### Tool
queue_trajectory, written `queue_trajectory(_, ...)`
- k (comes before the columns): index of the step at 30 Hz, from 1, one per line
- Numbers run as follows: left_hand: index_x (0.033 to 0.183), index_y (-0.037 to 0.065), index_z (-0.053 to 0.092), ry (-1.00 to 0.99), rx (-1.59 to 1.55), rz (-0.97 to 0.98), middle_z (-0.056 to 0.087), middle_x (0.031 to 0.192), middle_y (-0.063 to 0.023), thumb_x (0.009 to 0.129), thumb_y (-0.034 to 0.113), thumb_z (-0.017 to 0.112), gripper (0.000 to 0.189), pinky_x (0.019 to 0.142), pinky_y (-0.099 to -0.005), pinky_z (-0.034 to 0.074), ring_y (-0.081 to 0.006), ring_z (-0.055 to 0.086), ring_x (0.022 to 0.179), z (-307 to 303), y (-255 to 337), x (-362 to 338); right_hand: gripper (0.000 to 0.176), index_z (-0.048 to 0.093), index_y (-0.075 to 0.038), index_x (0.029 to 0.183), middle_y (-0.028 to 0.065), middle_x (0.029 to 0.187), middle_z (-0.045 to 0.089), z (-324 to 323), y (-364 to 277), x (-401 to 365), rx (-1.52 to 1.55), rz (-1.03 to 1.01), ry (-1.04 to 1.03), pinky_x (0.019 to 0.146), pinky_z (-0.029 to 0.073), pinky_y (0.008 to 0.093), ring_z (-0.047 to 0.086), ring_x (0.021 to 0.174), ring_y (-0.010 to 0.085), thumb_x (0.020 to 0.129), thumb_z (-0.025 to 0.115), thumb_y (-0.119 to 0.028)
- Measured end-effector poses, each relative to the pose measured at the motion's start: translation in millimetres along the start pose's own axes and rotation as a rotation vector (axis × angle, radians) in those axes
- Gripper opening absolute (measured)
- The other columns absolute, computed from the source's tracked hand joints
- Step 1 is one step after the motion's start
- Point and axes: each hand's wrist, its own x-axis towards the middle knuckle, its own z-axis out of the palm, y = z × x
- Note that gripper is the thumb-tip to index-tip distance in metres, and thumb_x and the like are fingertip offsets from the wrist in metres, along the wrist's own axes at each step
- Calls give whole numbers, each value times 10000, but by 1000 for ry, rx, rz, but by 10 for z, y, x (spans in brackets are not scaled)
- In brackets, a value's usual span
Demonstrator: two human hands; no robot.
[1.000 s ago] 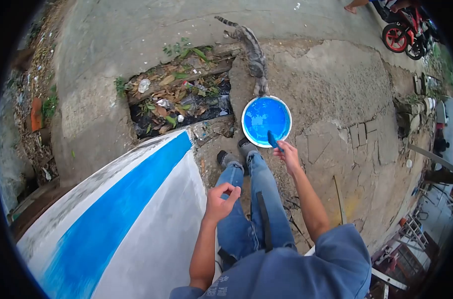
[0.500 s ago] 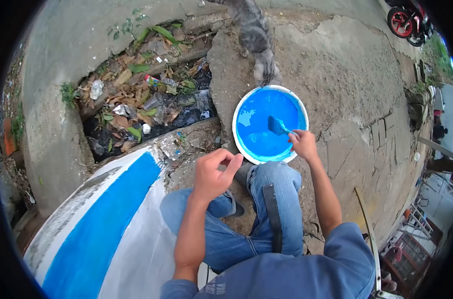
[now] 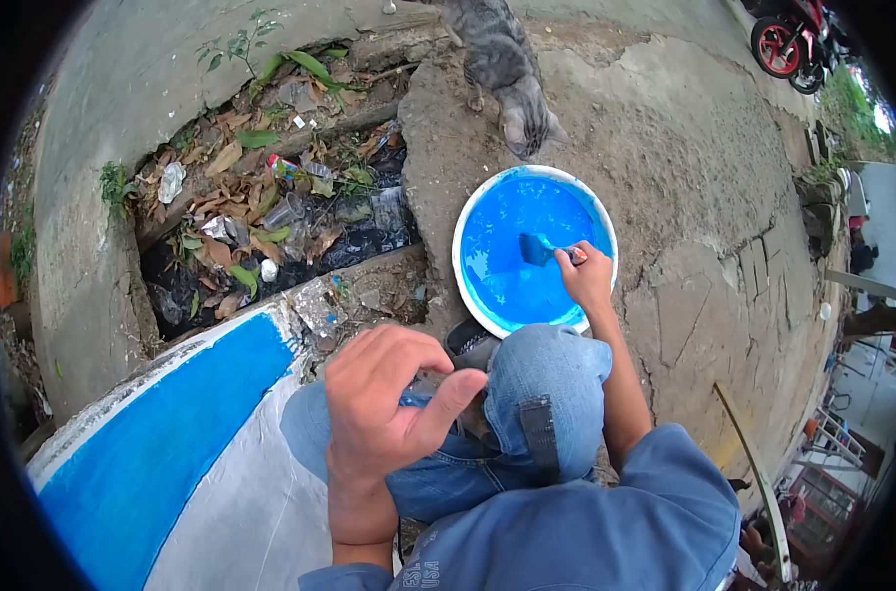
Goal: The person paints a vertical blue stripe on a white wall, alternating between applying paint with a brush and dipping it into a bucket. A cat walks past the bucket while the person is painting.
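Dipping the brush (image 3: 538, 248) is the job right now. The right hand (image 3: 588, 279) is closed tight around the brush handle. The hairy end is down in the blue paint (image 3: 502, 291) inside the white bucket (image 3: 457, 258). The bucket sits on the cracked ground (image 3: 704, 177), just in front of the person's bent knee (image 3: 551, 360). The left hand (image 3: 384, 404) hangs in front of the knee with its fingers curled in and the thumb pressed on them. Nothing shows inside it.

To do this dip well, I think only the tips of the hairs should go in, not the whole brush, so paint does not run up the handle. A soft wipe on the inside of the bucket rim would take off the extra drops. The grip should be firm and the wrist loose.

A gray cat (image 3: 507, 79) stands right at the far edge of the bucket with its head near the rim. It could bump the bucket or get paint on its nose, so slow moves look wise. A low wall (image 3: 162, 433) with a blue band is just beside the left leg. A ditch (image 3: 261, 217) full of leaves lies past it.
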Motion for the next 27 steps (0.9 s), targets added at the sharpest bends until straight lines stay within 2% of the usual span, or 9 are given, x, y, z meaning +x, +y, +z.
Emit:
queue_trajectory(9,692,35,599,-18,130,37,618,664,-71,776,288,771,318,549,-302,440,-218,591,590,-56,132,-218,257,653,4,762,177,664,649,145,71,12,-40,79,-58,609,506,397,651,622,326,740,694,-248)
queue_trajectory(11,690,36,597,-9,141,46,616,661,-72,773,294,774,324,548,-303,440,-221,590,588,-49,126,-226,269,637,15,748,153,623,615,209,76,26,-37,46,-30,559,460,348,604,562,238,737,726,-239)
queue_trajectory(12,687,38,596,-16,153,53,615,659,-72,767,305,779,333,545,-305,438,-224,590,586,-48,133,-228,269,637,15,748,153,623,615,225,74,34,-37,44,-32,559,460,348,604,562,238,737,726,-239)
queue_trajectory(14,685,40,595,-25,166,52,614,658,-71,762,316,783,343,543,-306,437,-226,589,585,-47,133,-231,270,652,11,763,185,689,656,254,72,27,-71,32,-36,627,510,412,656,647,338,728,694,-254)
queue_trajectory(18,681,43,593,-44,167,64,614,657,-66,752,336,788,359,536,-307,435,-224,591,582,-28,142,-236,292,656,15,776,193,709,662,275,121,43,-46,67,-47,634,511,424,659,661,348,725,701,-270)
queue_trajectory(21,681,44,593,-64,179,65,615,658,-64,751,330,788,353,535,-309,436,-223,592,584,-3,137,-216,309,657,13,747,204,701,654,245,107,73,-93,16,-47,632,510,432,652,656,362,730,706,-292)
queue_trajectory(24,682,43,593,-73,187,56,615,658,-63,750,322,786,346,536,-311,437,-224,593,585,6,118,-221,323,652,9,701,212,670,637,225,113,60,-127,58,-138,617,501,439,637,633,374,738,706,-307)
queue_trajectory(26,683,43,594,-67,184,61,615,657,-63,751,319,784,342,537,-312,438,-227,594,585,11,112,-206,312,641,10,682,188,590,600,227,147,58,-129,-34,-78,531,449,412,585,518,329,752,710,-286)
queue_trajectory(27,683,43,593,-69,191,64,615,658,-63,752,319,783,342,539,-313,438,-228,594,587,13,113,-198,312,641,10,682,188,590,600,214,162,67,-130,-34,-71,531,449,412,585,518,329,752,710,-286)
